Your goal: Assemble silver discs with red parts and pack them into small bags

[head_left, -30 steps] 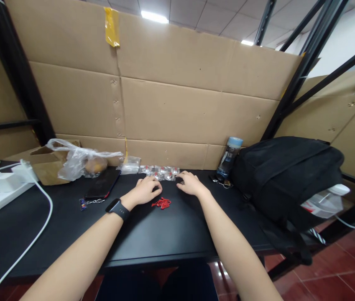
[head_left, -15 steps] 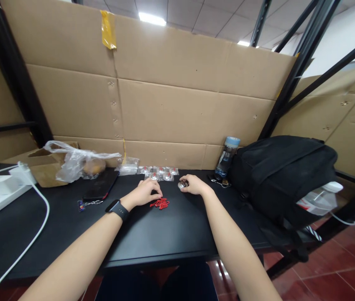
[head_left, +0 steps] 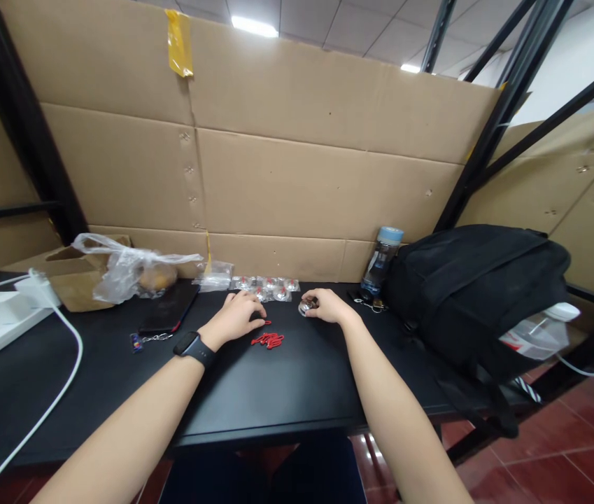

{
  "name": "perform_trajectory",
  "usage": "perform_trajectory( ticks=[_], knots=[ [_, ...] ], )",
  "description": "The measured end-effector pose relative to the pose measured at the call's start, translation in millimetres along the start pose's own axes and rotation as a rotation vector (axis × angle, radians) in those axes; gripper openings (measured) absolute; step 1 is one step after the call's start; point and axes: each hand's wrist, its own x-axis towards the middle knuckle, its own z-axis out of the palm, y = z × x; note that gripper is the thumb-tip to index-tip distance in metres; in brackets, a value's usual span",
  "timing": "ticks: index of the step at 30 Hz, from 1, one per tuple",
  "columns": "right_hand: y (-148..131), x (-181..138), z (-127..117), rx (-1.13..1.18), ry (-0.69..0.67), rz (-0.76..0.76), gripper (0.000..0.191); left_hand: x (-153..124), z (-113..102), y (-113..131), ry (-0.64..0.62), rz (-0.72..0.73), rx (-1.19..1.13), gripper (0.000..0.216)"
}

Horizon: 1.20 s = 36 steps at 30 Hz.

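Note:
My left hand (head_left: 241, 316), with a dark watch (head_left: 189, 344) on its wrist, is closed in a pinch. At its fingertips shows a small red cord loop (head_left: 268, 323). Just nearer to me lies a small heap of red cord loops (head_left: 268, 341) on the black table. My right hand (head_left: 325, 306) has its fingers curled on a shiny, round, silver-coloured piece (head_left: 304, 306) at table height; its exact kind is too small to make out. Beyond both hands sit several clear bags (head_left: 265, 285), each with a silvery round piece and a bit of red inside.
Flat clear bags (head_left: 215, 276) lie by the cardboard wall (head_left: 286, 189). To the left are a black phone-like slab (head_left: 168, 311), a keychain (head_left: 144, 341), a tied plastic bag (head_left: 123, 273) and a power strip (head_left: 0, 329). A bottle (head_left: 380, 262) and black backpack (head_left: 475, 294) stand right.
My left hand has moved slightly away from the heap, with one red loop now apart from it at the fingertips. My right hand stays nearly in place, the silvery piece showing more.

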Motion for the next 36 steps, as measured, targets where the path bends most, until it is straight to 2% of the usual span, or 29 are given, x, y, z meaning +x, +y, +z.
perform_trajectory(
  ticks=[4, 12, 16, 19, 24, 36],
  knots=[
    [-7, 0, 2, 0.070, 0.045, -0.052, 0.042, 3, 7, 3, -0.013, 0.033, 0.011, 0.007],
    [-24, 4, 15, 0.248, 0.047, -0.181, 0.041, 3, 15, 5, 0.012, 0.039, 0.043, 0.011],
    [-32, 5, 22, 0.369, 0.092, -0.165, 0.044, 3, 15, 3, 0.032, 0.014, 0.023, 0.013],
    [-39, 6, 25, 0.465, 0.125, -0.152, 0.045, 5, 10, 5, 0.102, -0.030, -0.002, 0.016],
    [-48, 9, 33, 0.654, 0.147, -0.158, 0.046, 8, -1, 15, 0.224, -0.192, -0.119, 0.015],
    [-69, 6, 38, 0.858, 0.156, -0.128, 0.054, 8, -2, 18, 0.223, -0.216, -0.155, 0.023]
  ],
)
